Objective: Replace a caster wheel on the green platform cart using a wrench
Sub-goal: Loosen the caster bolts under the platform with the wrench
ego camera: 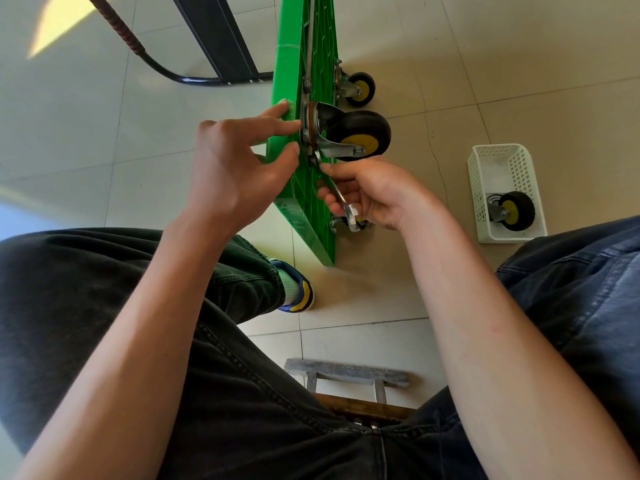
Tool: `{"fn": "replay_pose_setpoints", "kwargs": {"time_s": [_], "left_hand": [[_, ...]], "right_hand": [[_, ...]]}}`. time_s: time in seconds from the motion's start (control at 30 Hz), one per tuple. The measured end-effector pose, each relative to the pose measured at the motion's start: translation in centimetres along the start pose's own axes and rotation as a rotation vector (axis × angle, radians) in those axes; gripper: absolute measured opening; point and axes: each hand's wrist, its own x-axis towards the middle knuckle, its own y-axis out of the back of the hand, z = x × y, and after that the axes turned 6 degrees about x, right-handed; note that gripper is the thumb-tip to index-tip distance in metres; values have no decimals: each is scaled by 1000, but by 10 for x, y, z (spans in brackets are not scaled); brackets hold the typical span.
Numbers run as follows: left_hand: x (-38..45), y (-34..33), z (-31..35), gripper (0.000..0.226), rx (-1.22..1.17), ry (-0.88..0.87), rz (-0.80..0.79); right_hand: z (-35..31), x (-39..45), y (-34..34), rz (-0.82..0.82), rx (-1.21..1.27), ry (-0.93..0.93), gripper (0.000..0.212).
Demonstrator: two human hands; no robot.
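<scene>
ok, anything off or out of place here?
Nothing damaged or spilled. The green cart stands on its edge on the floor, wheels out sideways, which fits the job. One loose caster lies in the white basket. The right hand grips the wrench beside the mounted caster; the left hand touches the deck edge.

Your cart (304,188) is glossy green plastic with a ribbed underside. The caster (349,136) you're working on has a shiny metal bracket and a matt black rubbery tyre on a yellow hub. Wrench (341,195) is bright polished steel, basket (505,192) is white perforated plastic, and the floor tiles (519,64) look smooth, slightly glossy.
</scene>
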Motion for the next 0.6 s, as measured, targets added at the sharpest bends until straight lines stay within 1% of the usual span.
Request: {"fn": "replay_pose_setpoints", "kwargs": {"time_s": [0.4, 0.6], "left_hand": [[-1, 1, 0, 29, 5, 11, -7], [-1, 1, 1, 29, 7, 12, -13]], "right_hand": [[-1, -5, -4, -4, 20, -15, 13], [2, -6, -12, 17, 38, 25, 12]]}}
